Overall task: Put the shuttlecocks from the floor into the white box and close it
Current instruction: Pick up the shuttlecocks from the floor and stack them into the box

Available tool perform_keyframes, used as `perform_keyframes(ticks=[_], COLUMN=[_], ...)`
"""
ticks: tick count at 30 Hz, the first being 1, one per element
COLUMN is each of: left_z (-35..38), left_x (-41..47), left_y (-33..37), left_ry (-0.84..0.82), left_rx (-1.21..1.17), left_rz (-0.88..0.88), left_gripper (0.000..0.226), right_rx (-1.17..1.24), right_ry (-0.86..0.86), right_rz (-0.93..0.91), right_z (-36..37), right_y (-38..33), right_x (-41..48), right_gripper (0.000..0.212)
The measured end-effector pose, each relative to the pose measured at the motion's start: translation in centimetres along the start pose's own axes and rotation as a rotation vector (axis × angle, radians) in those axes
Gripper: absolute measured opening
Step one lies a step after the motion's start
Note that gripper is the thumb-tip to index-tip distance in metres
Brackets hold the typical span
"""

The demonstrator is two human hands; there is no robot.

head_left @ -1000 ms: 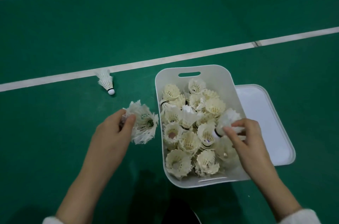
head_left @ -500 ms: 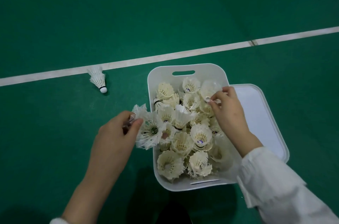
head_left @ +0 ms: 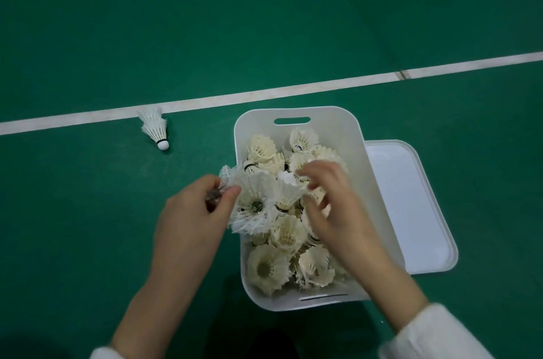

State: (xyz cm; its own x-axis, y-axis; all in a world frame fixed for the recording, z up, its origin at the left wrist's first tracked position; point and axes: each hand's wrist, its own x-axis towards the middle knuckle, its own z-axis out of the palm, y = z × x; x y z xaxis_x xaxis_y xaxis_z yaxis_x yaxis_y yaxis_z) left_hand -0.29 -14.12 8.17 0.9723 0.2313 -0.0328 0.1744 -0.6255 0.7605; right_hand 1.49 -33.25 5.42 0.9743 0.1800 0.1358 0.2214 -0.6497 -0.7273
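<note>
Head view, one entry.

Item: white rectangular plastic box with slot handles, on the green court floor, open and close to full of cream feathered shuttlecocks heaped cork-down.

Item: my left hand, pinched shut on a small bunch of white feather shuttlecocks, held over the box's left rim, not yet let go.

Item: my right hand, over the middle of the pile, fingers spread and blurred; whether it grips anything I cannot tell.

Item: one lone white shuttlecock lying on the floor, well left of the box, just beside the white court line.

Item: flat white plastic lid, on the floor against the box's right side, partly tucked under it.

Status, as I judge: most gathered. Left: drop the bunch, fetch the lone one, fit the lid.
</note>
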Motion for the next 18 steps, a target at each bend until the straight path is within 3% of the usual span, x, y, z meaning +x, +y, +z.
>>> perform_keyframes(ticks=[2, 4, 10, 14, 18], left_z=[0.3, 0.4, 0.2, -0.2, -1.2], left_x=[0.0, 0.1, -0.5, -0.6, 0.2], left_y=[0.0, -0.2, -0.7, -0.8, -1.4], left_ry=[0.005, 0.012, -0.014, -0.049, -0.002], left_rx=[0.000, 0.005, 0.002, -0.068, -0.159], left_rz=[-0.007, -0.014, -0.022, -0.027, -0.058], left_gripper=[0.029, 0.026, 0.024, 0.028, 0.034], right_rx=[0.057, 0.074, 0.107, -0.070, 0.012], right_ry=[-0.144, -0.232, -0.224, -0.163, 0.095], right_rz=[-0.139, -0.168, -0.146, -0.204, 0.064], right_z=[1.3, 2.6, 2.9, 2.4, 0.3], right_y=[-1.7, -1.9, -2.6, -2.5, -1.0], right_x=[-1.6, -2.5, -2.4, -1.3, 1.5], right_gripper=[0.032, 0.034, 0.063, 0.021, 0.013])
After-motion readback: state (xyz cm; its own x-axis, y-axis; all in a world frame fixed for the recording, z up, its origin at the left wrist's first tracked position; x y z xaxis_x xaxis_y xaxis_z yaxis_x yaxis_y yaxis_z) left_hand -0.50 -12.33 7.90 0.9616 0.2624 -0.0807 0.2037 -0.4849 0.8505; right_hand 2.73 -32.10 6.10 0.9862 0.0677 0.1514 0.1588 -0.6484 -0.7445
